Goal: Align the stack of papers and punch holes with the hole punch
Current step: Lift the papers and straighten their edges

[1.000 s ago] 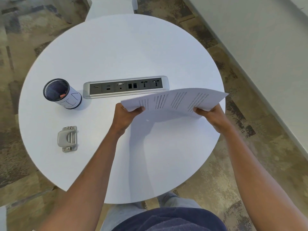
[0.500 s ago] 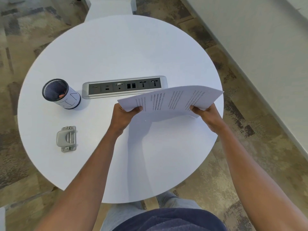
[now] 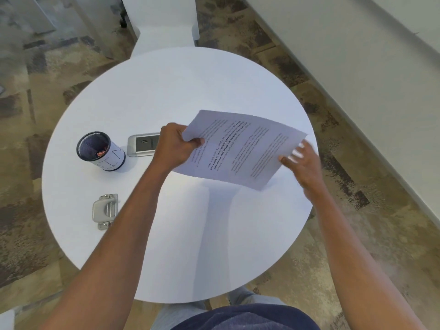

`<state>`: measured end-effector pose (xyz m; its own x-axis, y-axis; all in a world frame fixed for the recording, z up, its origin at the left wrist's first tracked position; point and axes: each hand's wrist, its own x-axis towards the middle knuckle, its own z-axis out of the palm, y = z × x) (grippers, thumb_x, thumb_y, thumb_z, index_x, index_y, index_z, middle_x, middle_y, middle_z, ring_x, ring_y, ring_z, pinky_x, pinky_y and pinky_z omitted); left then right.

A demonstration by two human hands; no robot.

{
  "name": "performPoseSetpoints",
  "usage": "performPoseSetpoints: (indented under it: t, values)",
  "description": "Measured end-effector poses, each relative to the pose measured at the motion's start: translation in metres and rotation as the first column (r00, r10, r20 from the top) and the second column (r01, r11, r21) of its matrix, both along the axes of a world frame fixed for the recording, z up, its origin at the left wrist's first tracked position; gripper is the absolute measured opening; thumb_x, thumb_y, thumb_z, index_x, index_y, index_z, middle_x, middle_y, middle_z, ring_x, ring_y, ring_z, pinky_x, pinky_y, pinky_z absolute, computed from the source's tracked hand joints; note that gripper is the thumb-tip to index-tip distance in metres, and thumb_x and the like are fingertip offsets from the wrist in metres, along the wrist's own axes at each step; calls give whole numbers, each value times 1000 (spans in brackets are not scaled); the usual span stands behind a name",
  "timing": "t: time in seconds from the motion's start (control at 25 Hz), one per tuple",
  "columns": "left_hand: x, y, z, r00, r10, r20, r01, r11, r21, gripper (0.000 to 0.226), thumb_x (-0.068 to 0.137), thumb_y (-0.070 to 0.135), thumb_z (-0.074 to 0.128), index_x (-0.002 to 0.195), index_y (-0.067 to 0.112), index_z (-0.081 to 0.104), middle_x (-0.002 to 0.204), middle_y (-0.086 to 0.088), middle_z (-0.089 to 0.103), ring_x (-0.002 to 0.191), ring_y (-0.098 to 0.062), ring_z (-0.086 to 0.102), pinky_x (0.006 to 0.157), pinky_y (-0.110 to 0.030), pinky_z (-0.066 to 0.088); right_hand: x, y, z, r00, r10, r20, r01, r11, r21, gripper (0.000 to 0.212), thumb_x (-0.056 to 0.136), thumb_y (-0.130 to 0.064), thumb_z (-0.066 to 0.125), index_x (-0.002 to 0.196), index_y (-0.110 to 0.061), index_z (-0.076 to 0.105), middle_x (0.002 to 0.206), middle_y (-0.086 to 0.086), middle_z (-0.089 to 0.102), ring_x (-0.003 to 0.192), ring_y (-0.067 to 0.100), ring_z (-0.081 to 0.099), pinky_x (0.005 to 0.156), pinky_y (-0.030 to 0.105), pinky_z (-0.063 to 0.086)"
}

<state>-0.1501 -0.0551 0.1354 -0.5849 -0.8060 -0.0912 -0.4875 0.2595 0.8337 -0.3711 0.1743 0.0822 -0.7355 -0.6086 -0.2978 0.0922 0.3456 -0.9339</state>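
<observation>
Head view: you hold the stack of white printed papers point(image 3: 240, 148) above the round white table point(image 3: 166, 96), printed side up and tilted. Your left hand point(image 3: 175, 145) pinches the stack's left edge, thumb on top. Your right hand point(image 3: 302, 160) sits at the right edge with fingers spread and blurred; whether it grips the sheets cannot be told. The grey metal hole punch point(image 3: 105, 211) lies on the table near your left forearm. Beyond it stand a black mesh pen cup point(image 3: 100, 151) and a silver socket panel point(image 3: 142, 145), partly hidden.
</observation>
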Motion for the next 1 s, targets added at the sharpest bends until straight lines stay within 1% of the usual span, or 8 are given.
performPoseSetpoints:
  t: [0.08, 0.2, 0.32, 0.44, 0.52, 0.68, 0.8, 1.0]
  values:
    - [-10, -6, 24, 991, -70, 116, 86, 987, -136, 52, 73, 10, 75, 41, 17, 35, 46, 3, 31, 53, -17, 25, 44, -26, 23, -7, -3, 22, 959, 11, -282, 5, 998, 56, 98, 77, -29, 83, 154, -23, 22, 161, 4, 30, 144, 18, 33, 115, 35, 29]
    - [-25, -9, 45, 955, -140, 263, 199, 956, -214, 48, 72, 13, 72, 41, 16, 36, 45, 3, 31, 51, -21, 26, 47, -29, 23, -14, -21, 53, 799, 388, -459, -296, 919, 261, 99, 75, -35, 84, 153, -33, 24, 159, -8, 33, 140, 3, 27, 114, 25, 20]
    - [-38, 0, 60, 919, -196, 342, 283, 932, -225, 43, 73, 14, 71, 42, 21, 43, 47, 3, 38, 52, -24, 35, 49, -30, 29, -14, -41, 68, 686, 649, -327, -532, 755, 383, 49, 83, -20, 78, 129, -22, 62, 128, 1, 67, 117, 21, 60, 100, 37, 48]
    - [-42, 7, 72, 893, -279, 355, 378, 891, -252, 29, 74, 14, 71, 50, 16, 54, 50, 1, 44, 57, -24, 40, 53, -30, 33, -9, -45, 65, 772, 566, -290, -482, 818, 315, 16, 88, -14, 72, 90, 2, 72, 90, 13, 72, 81, 21, 61, 70, 33, 46]
    - [-30, -7, 74, 919, -336, 204, 379, 897, -228, 9, 71, 18, 78, 70, 18, 69, 66, 1, 63, 65, -16, 53, 63, -27, 43, -7, -40, 63, 826, 501, -258, -452, 863, 227, 20, 90, -13, 71, 91, 7, 73, 94, 16, 75, 82, 24, 66, 74, 39, 50]
    - [13, -34, 51, 967, -40, -253, 56, 997, 56, 70, 67, 36, 85, 129, 22, 55, 133, 7, 58, 123, -2, 53, 106, -18, 38, -9, -29, 64, 889, 405, -216, -394, 915, 92, 19, 91, -14, 69, 105, -2, 76, 108, 11, 76, 101, 27, 71, 91, 52, 54]
    - [17, -8, 11, 946, -227, -233, 303, 876, 376, 65, 76, 25, 78, 134, 10, 52, 138, -2, 58, 131, -15, 51, 111, -38, 39, -10, -27, 58, 914, 355, -196, -362, 932, -1, 19, 91, -15, 69, 105, -4, 76, 108, 8, 76, 103, 25, 71, 91, 47, 55]
    - [-8, 23, -18, 897, -189, -400, 343, 867, 361, 33, 78, 12, 78, 109, 24, 73, 117, 6, 72, 110, -16, 67, 94, -33, 54, -10, -27, 41, 945, 297, -139, -314, 942, -120, 24, 90, -15, 71, 92, -38, 79, 99, -17, 77, 94, 5, 72, 81, 24, 58]
